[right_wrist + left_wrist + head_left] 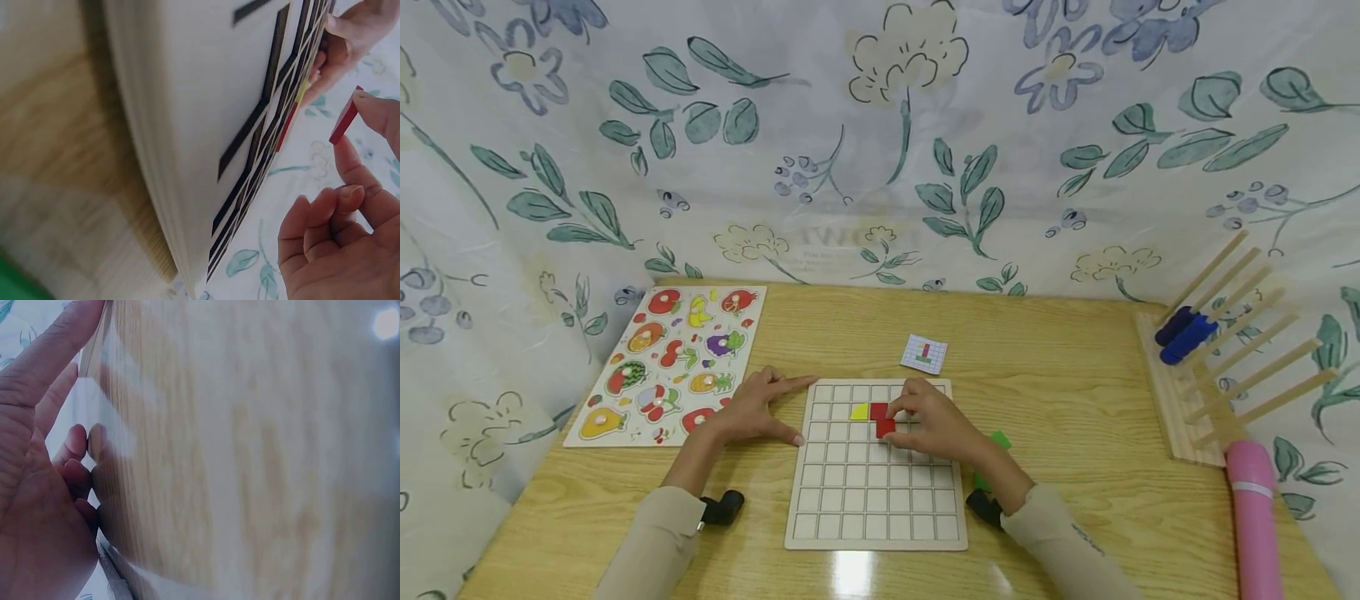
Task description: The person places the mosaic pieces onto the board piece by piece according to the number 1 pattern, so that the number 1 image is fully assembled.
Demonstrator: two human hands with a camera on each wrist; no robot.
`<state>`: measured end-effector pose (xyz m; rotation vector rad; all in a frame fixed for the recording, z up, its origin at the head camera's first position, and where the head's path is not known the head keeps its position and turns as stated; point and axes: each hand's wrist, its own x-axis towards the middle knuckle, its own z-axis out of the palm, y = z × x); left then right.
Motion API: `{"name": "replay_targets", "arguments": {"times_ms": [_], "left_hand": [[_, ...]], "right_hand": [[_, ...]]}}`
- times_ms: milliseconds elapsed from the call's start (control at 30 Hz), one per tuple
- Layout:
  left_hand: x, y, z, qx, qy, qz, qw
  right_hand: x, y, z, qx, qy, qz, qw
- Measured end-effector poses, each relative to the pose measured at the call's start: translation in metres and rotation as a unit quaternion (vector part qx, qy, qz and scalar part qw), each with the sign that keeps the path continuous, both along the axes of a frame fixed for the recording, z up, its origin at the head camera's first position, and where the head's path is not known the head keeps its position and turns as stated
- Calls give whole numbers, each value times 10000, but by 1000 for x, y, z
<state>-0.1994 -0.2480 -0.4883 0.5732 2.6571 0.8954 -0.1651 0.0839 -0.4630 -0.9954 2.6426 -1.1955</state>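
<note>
Our left hand (748, 414) lies at the left edge of the grid board (854, 500), its thumb and index finger spread wide, gripping nothing; the index fingertip is by the board's upper left corner. Our right hand (932, 421) pinches a red square tile (885, 428) between thumb and index finger, the other fingers loosely bent, and in the right wrist view we see that tile tilted and clear of the board. Near it, in the second row, a yellow piece (860, 412) sits just left of another red tile (878, 411). On the table (1037, 367) we have a small pattern card (925, 354) beyond the board, green pieces (1000, 439) partly hidden by our right forearm, and a fruit puzzle (632, 437) at left.
</note>
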Motion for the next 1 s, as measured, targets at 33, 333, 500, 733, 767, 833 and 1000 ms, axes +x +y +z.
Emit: {"name": "replay_targets", "arguments": {"times_ms": [33, 333, 500, 733, 767, 833, 1000], "left_hand": [[0, 0, 0, 1, 8, -7, 10000], [1, -1, -2, 25, 57, -27, 10000], [1, -1, -1, 4, 61, -10, 10000], [1, -1, -1, -8, 86, -32, 10000], [1, -1, -1, -6, 94, -37, 9999], [1, -1, -1, -4, 100, -38, 9999], [1, -1, -1, 23, 125, -40, 9999]], "right_hand": [[0, -1, 0, 14, 17, 19, 10000], [-3, -7, -3, 498, 18, -102, 9987], [-3, -7, -3, 637, 3, -128, 9979], [-4, -10, -6, 913, 40, -61, 9958], [-4, -11, -6, 950, 62, -54, 9954], [-4, -12, -6, 1032, 133, -45, 9946], [-3, -14, -7, 1160, 427, -71, 9923]]}}
